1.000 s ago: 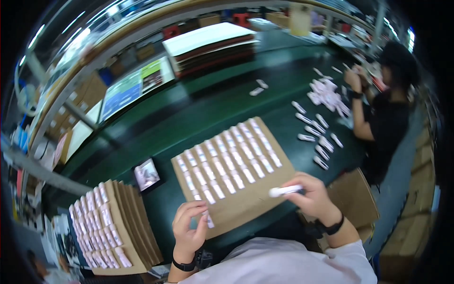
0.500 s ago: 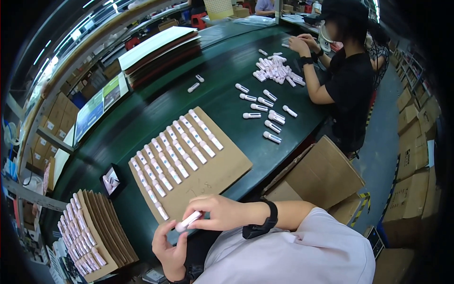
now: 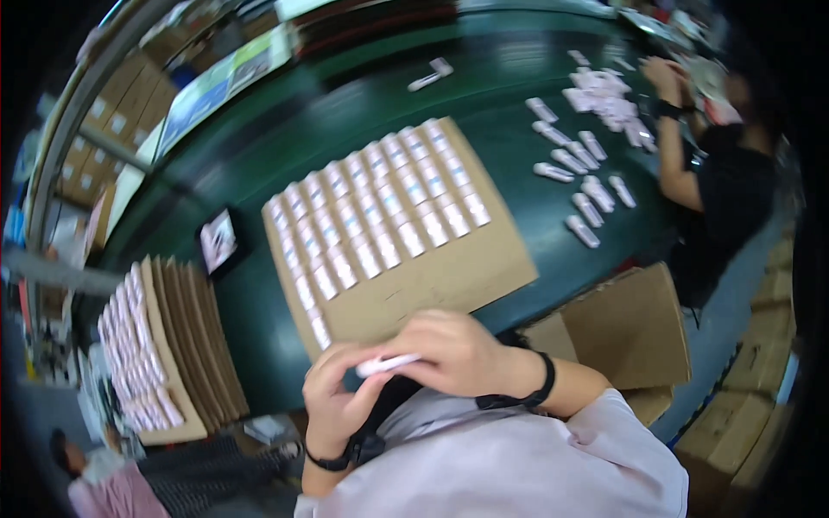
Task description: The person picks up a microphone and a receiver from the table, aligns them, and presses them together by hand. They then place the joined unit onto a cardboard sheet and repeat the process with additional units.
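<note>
Well to the left of the middle cardboard sheet [image 3: 484,281] stands one stack of cardboard sheets [image 3: 203,345], its layers too close to count; its outer face carries several rows of pale pieces [image 3: 131,358]. Between that stack and the middle sheet, just beside the sheet's left edge, lies one small black-edged box [image 3: 220,242]. On the middle sheet itself, small tubes [image 3: 363,207] stand in columns, roughly nine, though blur leaves the count unsure; the leftmost column reaches nearest to the sheet's near edge.

At that near edge are two hands. The left hand [image 3: 335,399] has thumb and forefinger curled about the rounded end of one white piece [image 3: 390,363]; whether they press on it, I cannot tell. The piece lies nearly level between both hands' fingertips, its other end pinched by thumb and fingers of the right hand [image 3: 453,350]. Each wrist wears one dark band [image 3: 546,380].

Beyond the sheet's far edge are two loose tubes [image 3: 425,81]. To the sheet's right, well apart, lie about ten scattered tubes [image 3: 581,231], with a heap [image 3: 604,97] past them, too tangled to count. One open carton [image 3: 626,324] is near the sheet's right corner, and one co-worker [image 3: 734,186] is farthest right of it.
</note>
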Motion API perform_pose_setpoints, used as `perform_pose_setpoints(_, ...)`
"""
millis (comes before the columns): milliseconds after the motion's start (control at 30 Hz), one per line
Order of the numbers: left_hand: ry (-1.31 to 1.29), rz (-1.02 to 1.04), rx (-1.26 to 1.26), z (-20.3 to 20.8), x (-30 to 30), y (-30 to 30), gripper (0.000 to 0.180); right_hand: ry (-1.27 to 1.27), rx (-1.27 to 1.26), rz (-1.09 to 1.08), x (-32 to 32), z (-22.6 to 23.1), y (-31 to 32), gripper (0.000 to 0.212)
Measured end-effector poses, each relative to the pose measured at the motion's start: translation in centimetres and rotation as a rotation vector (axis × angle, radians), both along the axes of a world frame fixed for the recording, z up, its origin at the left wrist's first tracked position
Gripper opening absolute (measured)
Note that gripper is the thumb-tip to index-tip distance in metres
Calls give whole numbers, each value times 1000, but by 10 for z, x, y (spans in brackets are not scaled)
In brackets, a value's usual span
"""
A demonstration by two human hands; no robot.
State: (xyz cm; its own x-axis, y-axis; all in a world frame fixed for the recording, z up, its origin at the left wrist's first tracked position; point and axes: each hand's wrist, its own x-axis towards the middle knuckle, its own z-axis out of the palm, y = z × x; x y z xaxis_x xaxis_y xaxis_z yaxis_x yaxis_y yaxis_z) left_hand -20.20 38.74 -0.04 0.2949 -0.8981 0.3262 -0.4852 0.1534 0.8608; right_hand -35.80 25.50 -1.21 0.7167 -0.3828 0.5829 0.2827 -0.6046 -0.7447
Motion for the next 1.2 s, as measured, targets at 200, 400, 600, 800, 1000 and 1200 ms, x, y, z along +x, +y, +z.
perform_pose_setpoints(200,97,-67,-37,-6,16,-13,25,95,152,24,7,2,-3,34)
perform_pose_setpoints(400,101,-93,-66,-10,28,-14,26,91,98,37,22,-3,-9,36)
perform_pose_setpoints(600,96,-110,-61,-13,36,-13,26,125,135,80,29,-8,-14,36)
perform_pose_setpoints(800,86,-115,-56,-14,38,-15,26,123,120,78,32,-9,-15,36)
perform_pose_setpoints(1000,93,-114,-66,-16,36,-16,25,111,78,71,31,-10,-16,36)
perform_pose_setpoints(1200,137,-58,-70,-22,32,-16,26,90,126,28,30,-6,-15,34)
